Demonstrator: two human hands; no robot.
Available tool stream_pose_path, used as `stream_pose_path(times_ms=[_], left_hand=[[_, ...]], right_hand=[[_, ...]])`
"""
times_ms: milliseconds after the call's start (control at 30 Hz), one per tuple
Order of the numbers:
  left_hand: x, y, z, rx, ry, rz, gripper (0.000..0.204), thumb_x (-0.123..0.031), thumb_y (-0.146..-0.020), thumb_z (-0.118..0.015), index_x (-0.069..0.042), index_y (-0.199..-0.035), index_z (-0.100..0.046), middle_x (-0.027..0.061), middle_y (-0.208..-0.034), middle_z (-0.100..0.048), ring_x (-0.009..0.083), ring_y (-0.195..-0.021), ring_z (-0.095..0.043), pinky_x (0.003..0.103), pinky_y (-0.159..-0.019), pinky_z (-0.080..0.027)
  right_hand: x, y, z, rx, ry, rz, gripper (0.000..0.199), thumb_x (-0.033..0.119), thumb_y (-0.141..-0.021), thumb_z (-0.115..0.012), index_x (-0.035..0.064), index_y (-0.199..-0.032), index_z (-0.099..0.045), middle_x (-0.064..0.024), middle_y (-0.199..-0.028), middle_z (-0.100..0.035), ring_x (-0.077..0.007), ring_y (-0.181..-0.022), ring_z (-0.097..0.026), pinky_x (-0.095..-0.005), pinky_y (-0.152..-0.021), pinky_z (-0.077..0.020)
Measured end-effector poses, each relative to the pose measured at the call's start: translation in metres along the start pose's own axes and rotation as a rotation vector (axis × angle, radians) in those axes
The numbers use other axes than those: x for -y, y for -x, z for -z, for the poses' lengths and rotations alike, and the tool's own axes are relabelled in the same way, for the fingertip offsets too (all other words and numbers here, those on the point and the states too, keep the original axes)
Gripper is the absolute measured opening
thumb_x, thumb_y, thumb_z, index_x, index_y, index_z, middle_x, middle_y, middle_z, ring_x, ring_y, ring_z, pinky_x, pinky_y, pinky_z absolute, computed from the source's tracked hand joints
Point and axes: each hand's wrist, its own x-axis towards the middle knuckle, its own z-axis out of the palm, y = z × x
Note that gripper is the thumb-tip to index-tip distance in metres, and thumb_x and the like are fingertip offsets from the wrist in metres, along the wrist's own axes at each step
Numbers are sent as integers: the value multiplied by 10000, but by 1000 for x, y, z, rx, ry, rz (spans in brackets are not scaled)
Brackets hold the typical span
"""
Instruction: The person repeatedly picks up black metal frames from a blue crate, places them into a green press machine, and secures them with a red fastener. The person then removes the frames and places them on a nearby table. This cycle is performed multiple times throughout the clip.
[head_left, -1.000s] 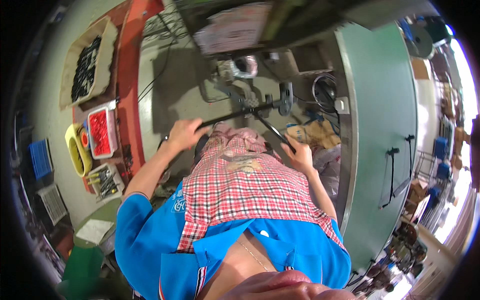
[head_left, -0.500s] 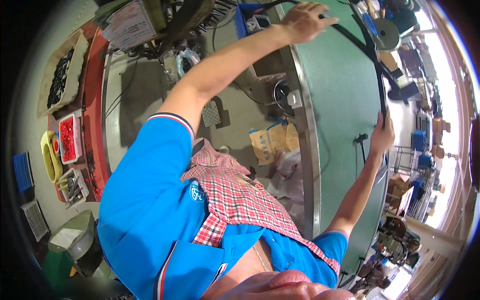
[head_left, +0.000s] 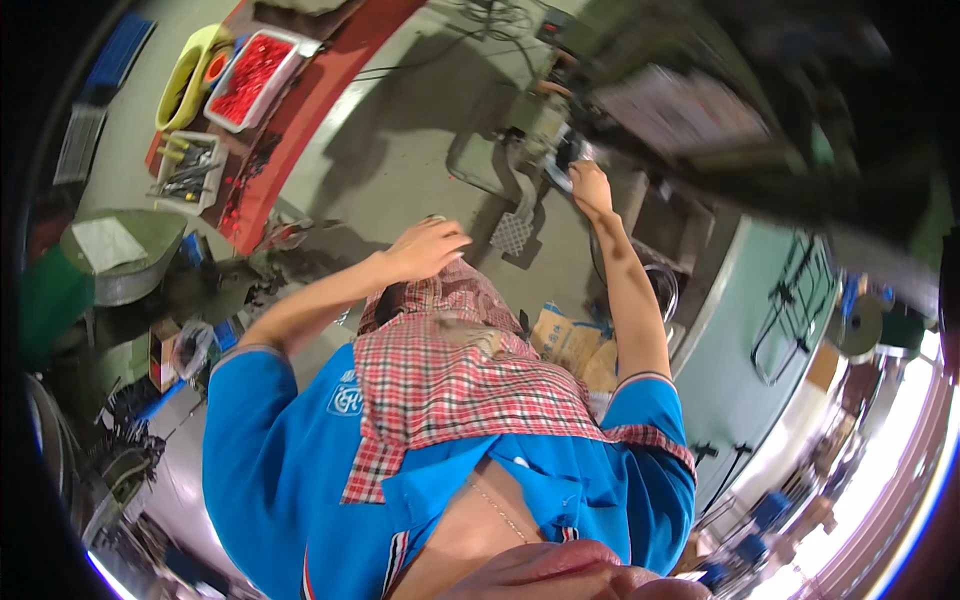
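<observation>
My left hand hovers over the red checked apron at my front, with its fingers loosely extended and nothing in them. Farther out on the right, my right hand reaches beside a machine with a metal foot pedal. A clear plastic bag is close by its fingertips. Those fingers look bent, but blur and the machine's dark parts hide whether they hold anything. Thin black bar frames lie on the green tabletop at the right, apart from both hands.
A large dark machine body fills the upper right. On the red bench at upper left stand a tray of red parts, a yellow container and a tool tray. A brown paper bag lies on the floor.
Both hands have left the black bars on the green table. The view has turned left toward the machine; my left hand has drawn back to my front, and my right reaches beside the machine.
</observation>
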Motion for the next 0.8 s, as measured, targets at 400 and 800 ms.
stream_pose_path(times_ms=[400,800], left_hand=[[62,70,18,-117,123,436,261,-147,-860,-623,-64,-1108,-635,117,-1076,-616,339,-970,-611,415,-809,-509],[36,-67,25,-138,141,210,210,-187,-906,-598,-99,-1092,-636,81,-1062,-621,325,-924,-617,431,-755,-510]], right_hand=[[-64,-90,-81,258,507,-454,258,167,-775,-678,29,-991,-700,-215,-1005,-689,-365,-981,-668,-468,-827,-546],[-93,-60,-68,326,-140,-514,184,252,-845,-649,72,-875,-676,-48,-669,-648,-157,-623,-644,-321,-584,-489]])
